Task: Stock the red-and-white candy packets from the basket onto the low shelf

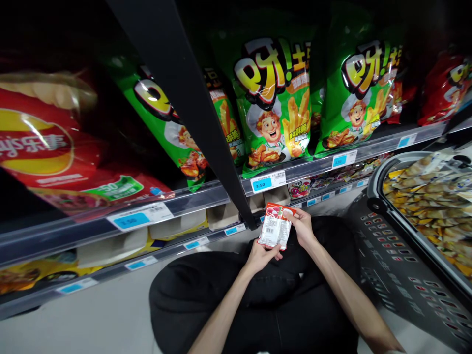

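Note:
A small red and white snack packet (pixel 275 226) is held between both my hands, its back with the barcode turned toward me. My left hand (pixel 261 254) grips its lower edge from below, fingers closed on it. My right hand (pixel 303 226) pinches the upper right side. Both hands hover over my lap in black trousers (pixel 228 300), just in front of the low shelves.
Shelves (pixel 206 196) with price tags carry green chip bags (pixel 275 98) and a red chip bag (pixel 55 147). A black upright (pixel 191 108) divides them. At right stands a dark basket (pixel 398 255) filled with yellow packets (pixel 431 196). Pale floor lies at lower left.

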`<action>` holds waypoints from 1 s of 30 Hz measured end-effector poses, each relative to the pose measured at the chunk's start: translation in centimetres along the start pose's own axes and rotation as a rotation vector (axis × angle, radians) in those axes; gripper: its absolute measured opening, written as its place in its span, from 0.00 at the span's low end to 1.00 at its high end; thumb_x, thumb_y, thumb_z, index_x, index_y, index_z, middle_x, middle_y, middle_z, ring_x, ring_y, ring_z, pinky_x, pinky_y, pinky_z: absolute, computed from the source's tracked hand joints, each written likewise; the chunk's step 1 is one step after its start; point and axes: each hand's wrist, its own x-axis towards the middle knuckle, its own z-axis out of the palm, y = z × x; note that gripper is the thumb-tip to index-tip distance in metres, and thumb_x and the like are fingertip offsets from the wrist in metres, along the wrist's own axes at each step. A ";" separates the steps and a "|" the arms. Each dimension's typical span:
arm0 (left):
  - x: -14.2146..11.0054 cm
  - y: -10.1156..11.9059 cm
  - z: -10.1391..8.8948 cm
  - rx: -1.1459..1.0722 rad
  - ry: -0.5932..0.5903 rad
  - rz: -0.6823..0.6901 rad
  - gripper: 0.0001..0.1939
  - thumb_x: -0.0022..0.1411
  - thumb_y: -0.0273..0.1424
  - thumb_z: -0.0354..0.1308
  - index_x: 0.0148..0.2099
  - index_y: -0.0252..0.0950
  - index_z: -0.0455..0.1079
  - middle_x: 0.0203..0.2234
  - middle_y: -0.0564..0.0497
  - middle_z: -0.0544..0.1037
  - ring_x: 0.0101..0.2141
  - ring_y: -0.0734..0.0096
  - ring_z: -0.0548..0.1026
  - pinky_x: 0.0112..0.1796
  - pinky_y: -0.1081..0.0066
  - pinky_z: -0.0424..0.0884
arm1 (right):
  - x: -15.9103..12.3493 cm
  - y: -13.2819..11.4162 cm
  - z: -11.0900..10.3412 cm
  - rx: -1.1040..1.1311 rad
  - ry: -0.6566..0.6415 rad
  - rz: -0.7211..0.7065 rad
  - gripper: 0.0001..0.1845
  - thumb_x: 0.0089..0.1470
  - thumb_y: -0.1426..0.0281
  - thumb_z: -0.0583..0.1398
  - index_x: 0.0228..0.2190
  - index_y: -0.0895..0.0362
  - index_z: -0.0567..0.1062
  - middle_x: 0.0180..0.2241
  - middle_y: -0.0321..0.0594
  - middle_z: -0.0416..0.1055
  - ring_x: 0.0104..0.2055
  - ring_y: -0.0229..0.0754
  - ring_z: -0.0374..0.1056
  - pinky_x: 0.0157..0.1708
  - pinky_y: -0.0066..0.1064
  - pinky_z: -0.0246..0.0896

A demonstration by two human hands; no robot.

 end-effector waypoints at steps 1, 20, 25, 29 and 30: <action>0.0 0.0 0.0 0.008 0.003 -0.001 0.24 0.58 0.49 0.66 0.31 0.30 0.79 0.22 0.43 0.82 0.22 0.65 0.79 0.31 0.68 0.78 | 0.0 0.0 0.0 -0.005 0.000 -0.001 0.20 0.35 0.61 0.77 0.31 0.56 0.83 0.27 0.39 0.81 0.29 0.44 0.73 0.33 0.34 0.65; 0.3 -0.8 0.2 0.033 0.021 0.007 0.19 0.58 0.45 0.67 0.32 0.31 0.77 0.22 0.44 0.82 0.26 0.63 0.80 0.35 0.68 0.74 | -0.1 -0.1 0.1 0.001 0.004 -0.008 0.20 0.36 0.59 0.77 0.31 0.56 0.82 0.28 0.40 0.81 0.29 0.45 0.74 0.34 0.35 0.66; 0.3 -0.7 0.1 0.100 0.008 0.029 0.21 0.61 0.46 0.63 0.25 0.34 0.77 0.22 0.44 0.82 0.29 0.60 0.81 0.40 0.66 0.74 | -0.2 -0.3 0.1 0.000 0.003 -0.015 0.20 0.38 0.59 0.76 0.32 0.55 0.82 0.29 0.40 0.81 0.30 0.46 0.75 0.35 0.36 0.67; 0.2 -0.6 0.0 0.090 -0.045 0.034 0.26 0.64 0.49 0.59 0.26 0.34 0.79 0.23 0.45 0.82 0.28 0.63 0.80 0.38 0.67 0.73 | -0.2 -0.2 0.0 0.007 -0.001 -0.015 0.19 0.39 0.58 0.76 0.31 0.55 0.82 0.30 0.39 0.82 0.31 0.46 0.75 0.36 0.36 0.68; 0.2 -0.5 0.0 0.070 -0.062 0.033 0.27 0.65 0.50 0.58 0.26 0.34 0.79 0.23 0.44 0.82 0.27 0.64 0.79 0.37 0.68 0.73 | -0.2 -0.2 0.0 0.011 -0.002 -0.014 0.19 0.39 0.58 0.76 0.31 0.55 0.82 0.30 0.39 0.82 0.31 0.46 0.75 0.36 0.36 0.68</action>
